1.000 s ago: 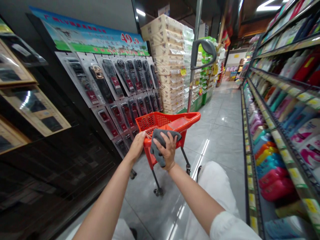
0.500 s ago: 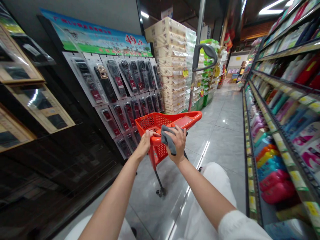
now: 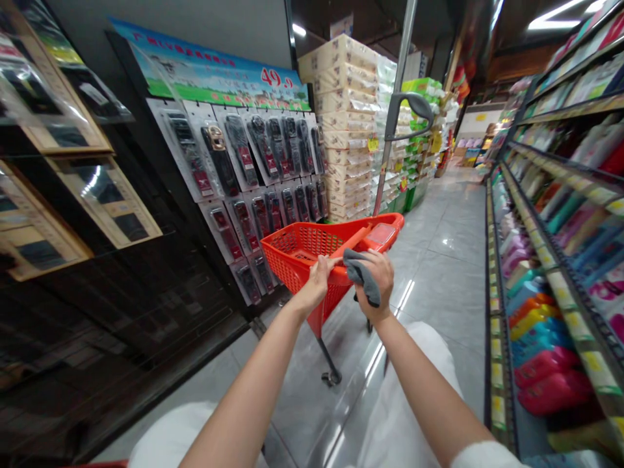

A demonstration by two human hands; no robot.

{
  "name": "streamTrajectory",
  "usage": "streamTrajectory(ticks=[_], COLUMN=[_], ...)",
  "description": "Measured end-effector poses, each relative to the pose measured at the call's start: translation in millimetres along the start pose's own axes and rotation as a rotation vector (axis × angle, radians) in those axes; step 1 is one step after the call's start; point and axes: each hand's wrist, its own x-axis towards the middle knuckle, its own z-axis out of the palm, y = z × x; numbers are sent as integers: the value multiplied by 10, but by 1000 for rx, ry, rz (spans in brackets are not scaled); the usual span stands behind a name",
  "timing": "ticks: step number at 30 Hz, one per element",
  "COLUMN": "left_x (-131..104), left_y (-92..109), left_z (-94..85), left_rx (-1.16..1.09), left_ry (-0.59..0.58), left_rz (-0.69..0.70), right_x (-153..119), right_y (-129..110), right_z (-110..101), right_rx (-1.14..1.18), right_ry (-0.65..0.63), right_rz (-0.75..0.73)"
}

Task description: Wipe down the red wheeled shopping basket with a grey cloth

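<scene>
A red plastic shopping cart [image 3: 287, 260] with latticed sides stands on thin dark legs with casters in front of me. My left hand [image 3: 316, 279] has its fingers closed on the near corner of the cart's rim, by a red bar that crosses the top. Just to the right, my right hand [image 3: 379, 279] is wrapped around a crumpled grey cloth [image 3: 364, 276], which lies against the near right rim. Some of the fingers are hidden behind the cloth. Behind the basket rises a metal pole with a grey loop handle [image 3: 390, 120].
Packaged belts hang on a display rack [image 3: 244, 156] at the left, near boxed goods [image 3: 104, 198]. Cartons are stacked [image 3: 348, 130] behind the cart. Shelves of bottles [image 3: 550, 325] line the right side. Grey tiled floor [image 3: 443, 260] runs down the aisle.
The cart has turned slightly, and its red crossbar now shows more plainly. Both hands and the cloth have shifted right in view, still at the rim. The whole view has swung a little left.
</scene>
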Motion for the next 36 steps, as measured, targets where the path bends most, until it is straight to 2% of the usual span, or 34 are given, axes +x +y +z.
streamTrajectory(ticks=[2, 4, 7, 9, 11, 13, 16, 18, 21, 25, 29, 32, 36], left_x=[-65, -126, -123, -31, 110, 254, 402, 448, 471, 475, 473, 461, 404], left_y=[-9, -44, -178, -323, -485, -635, -804, -871, -909, -899, -875, -813, -692], left_z=[44, 63, 21, -64, -180, -291, -355, -302, -137, 46, 84, 59, 36], left_rx=[-45, -155, -250, -98, 136, 364, 553, 604, 642, 647, 661, 682, 709], left_ry=[-10, -19, 101, 240, 279, 178, -6, -80, -74, -51, -22, -31, -61], left_rz=[42, 90, 121, 136, 155, 130, 7, 9, 54, 62, 81, 104, 125], right_x=[83, 175, 216, 177, 131, 120, 184, 244, 307, 330, 335, 314, 212], right_y=[136, 267, 282, 198, 143, 184, 392, 531, 604, 457, 273, 169, 15], right_z=[-100, -160, -216, -260, -311, -353, -367, -348, -318, -318, -255, -73, 273], right_rx=[-21, -21, -38, -96, -151, -154, -91, -67, -155, -489, -696, -728, -656], right_ry=[-37, 13, 67, -23, -123, -149, -84, -7, 66, -100, -244, -340, -487], right_rz=[-9, 75, 155, 78, -34, -105, -95, -19, 116, 146, 116, 83, 39])
